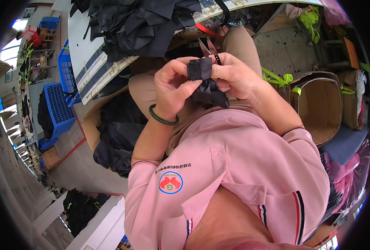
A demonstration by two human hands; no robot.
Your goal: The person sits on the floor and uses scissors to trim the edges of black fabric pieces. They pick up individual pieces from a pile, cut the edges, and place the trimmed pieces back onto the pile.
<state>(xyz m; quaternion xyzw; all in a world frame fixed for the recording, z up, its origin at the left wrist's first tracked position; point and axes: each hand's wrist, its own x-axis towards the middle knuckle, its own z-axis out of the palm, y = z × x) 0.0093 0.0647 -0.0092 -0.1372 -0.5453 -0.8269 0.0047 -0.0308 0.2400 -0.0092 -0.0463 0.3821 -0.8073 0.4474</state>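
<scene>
Left hand [172, 83] pinches black fabric piece [199, 68]; right hand [238, 76] grips it plus scissors [211, 49], pointing far. Should hold fabric taut, scissors clear of left.

Pink polo shirt [239, 139], green bangle [163, 121], beige trousers [243, 46]

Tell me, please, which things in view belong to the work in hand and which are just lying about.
Seemingly in use:
black piece, in left hand and right hand
scissors, at the right hand
black cloth heap, probably

Seemingly just lying about:
open carton
pink plastic
green plastic
</scene>
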